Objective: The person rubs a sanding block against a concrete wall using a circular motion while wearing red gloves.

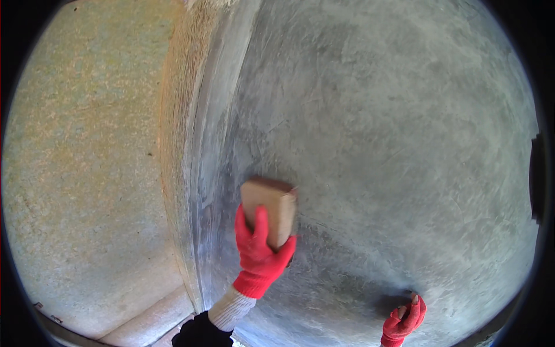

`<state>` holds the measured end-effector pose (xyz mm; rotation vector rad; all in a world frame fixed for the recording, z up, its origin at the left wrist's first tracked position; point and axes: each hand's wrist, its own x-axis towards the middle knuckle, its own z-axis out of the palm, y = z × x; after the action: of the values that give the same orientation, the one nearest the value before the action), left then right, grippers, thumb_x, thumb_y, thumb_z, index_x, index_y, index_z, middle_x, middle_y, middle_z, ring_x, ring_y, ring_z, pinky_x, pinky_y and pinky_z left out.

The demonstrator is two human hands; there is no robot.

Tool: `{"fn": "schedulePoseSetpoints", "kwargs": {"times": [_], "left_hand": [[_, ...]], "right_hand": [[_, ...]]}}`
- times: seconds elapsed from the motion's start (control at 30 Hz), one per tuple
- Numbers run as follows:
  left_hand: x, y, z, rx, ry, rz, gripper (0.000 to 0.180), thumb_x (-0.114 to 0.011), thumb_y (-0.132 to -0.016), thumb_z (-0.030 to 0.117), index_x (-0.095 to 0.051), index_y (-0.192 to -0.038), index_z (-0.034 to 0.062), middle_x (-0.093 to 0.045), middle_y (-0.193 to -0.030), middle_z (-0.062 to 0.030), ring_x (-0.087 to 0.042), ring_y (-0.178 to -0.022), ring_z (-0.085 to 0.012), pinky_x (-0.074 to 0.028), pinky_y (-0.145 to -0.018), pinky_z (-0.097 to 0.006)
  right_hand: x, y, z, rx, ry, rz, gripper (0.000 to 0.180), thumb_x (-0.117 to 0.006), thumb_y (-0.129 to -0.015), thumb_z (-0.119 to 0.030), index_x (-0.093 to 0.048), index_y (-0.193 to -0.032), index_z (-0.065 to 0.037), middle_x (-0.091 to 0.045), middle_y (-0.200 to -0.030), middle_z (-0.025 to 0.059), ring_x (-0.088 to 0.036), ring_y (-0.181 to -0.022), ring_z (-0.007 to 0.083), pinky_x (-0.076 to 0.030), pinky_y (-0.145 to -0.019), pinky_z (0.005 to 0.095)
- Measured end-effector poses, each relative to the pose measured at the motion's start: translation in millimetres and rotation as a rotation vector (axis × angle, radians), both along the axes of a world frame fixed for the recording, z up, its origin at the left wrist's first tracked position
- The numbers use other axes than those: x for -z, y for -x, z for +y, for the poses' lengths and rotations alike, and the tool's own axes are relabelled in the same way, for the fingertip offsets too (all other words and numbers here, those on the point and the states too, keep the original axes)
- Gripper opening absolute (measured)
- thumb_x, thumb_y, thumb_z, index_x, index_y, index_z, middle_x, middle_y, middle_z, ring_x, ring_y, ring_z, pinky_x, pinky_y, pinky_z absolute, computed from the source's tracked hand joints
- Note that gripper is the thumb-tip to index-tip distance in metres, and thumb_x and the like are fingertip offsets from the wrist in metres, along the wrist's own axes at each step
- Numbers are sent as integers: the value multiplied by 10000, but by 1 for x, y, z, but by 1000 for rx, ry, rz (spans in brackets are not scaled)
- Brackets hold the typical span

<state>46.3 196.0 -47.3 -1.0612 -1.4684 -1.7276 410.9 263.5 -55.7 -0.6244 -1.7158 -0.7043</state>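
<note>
My left hand, in a red glove, is closed around a brown rectangular block about the size of a brick. Its fingers lie over the broad face, and the thumb presses the right side. The block is at the grey plastered wall, near its left edge; the hand and block are slightly blurred. Lower right, my right hand wears a red glove with bare fingertips showing. Its fingers are curled close to the wall, with nothing visible in them. A dark shadow falls beside them.
Left of the grey wall runs a smooth, pale grey strip with a rough tan border. Beyond it stretches a yellowish, mottled surface. A rounded pale ledge sits at the lower left. A dark object shows at the right rim.
</note>
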Motion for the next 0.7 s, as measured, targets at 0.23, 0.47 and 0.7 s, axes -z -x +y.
{"fn": "schedulePoseSetpoints", "kwargs": {"times": [0.23, 0.47, 0.7], "left_hand": [[78, 36, 15, -13, -48, -435, 977, -779, -657, 231, -235, -1460, 112, -225, -1410, -284, -318, -1273, -426, -349, -1003, -485], [85, -134, -8, 160, 187, -131, 875, -695, -801, 191, -154, -1485, 125, -104, -1465, -250, -325, -1281, -376, -363, -996, -460], [48, -228, -14, 1219, 232, -825, 318, -629, -873, 147, -560, -1182, 120, -529, -1180, -166, -607, -887, -265, -494, -749, -359]], "right_hand": [[-2, 10, -5, -71, 8, 4, 476, -526, -771, -71, -505, -1241, -1, -613, -1029, 168, -553, -780, 275, -447, -672, 380], [-4, 44, -35, -193, 71, -273, 466, -664, -719, -146, -545, -1155, -34, -592, -981, 159, -571, -845, 303, -451, -731, 399], [61, 25, -68, -113, 317, -132, 516, -582, -804, -329, -534, -1190, 10, -409, -1311, 231, -398, -1169, 425, -371, -973, 516]]}}
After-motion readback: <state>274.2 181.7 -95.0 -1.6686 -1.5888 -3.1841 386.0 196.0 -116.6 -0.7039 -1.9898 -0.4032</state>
